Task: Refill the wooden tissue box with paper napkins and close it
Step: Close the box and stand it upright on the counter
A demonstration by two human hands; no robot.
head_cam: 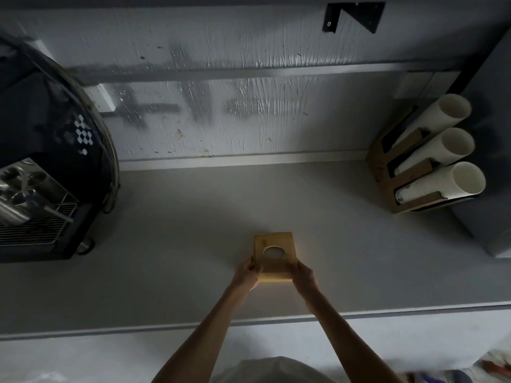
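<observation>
Scene: A person stands at a pale grey counter (171, 244) in dim light, both bare forearms stretched forward from the bottom of the head view.
Wooden tissue box (275, 255): Sits on the counter directly ahead of the person, caught between the two hands; its flat top panel faces up and carries an oval opening (273, 252) through which something pale shows.
Left hand (248, 275): Pressed against the box's left side near its front corner, fingers wrapped onto the wood; clamped on the box.
Right hand (304, 273): Mirrors it on the right side, fingers closed against the box's right edge near the front corner.
Lid: The top panel lies level with the box body; whether it is fully seated cannot be told from this angle.
Beyond the hands: A scuffed, white-painted wall (249, 78) with dark smudges rises at the back of the counter, well apart from the box.
Far left of the left hand: A dark coffee machine (47, 161) with a metal drip grille (36, 228) stands on the counter.
Far right of the right hand: A cardboard holder (387, 167) keeps three stacks of white paper cups (442, 150) lying tilted, mouths toward the camera.
Below the forearms: The counter's front edge crosses the view; what lies under it is blurred.
</observation>
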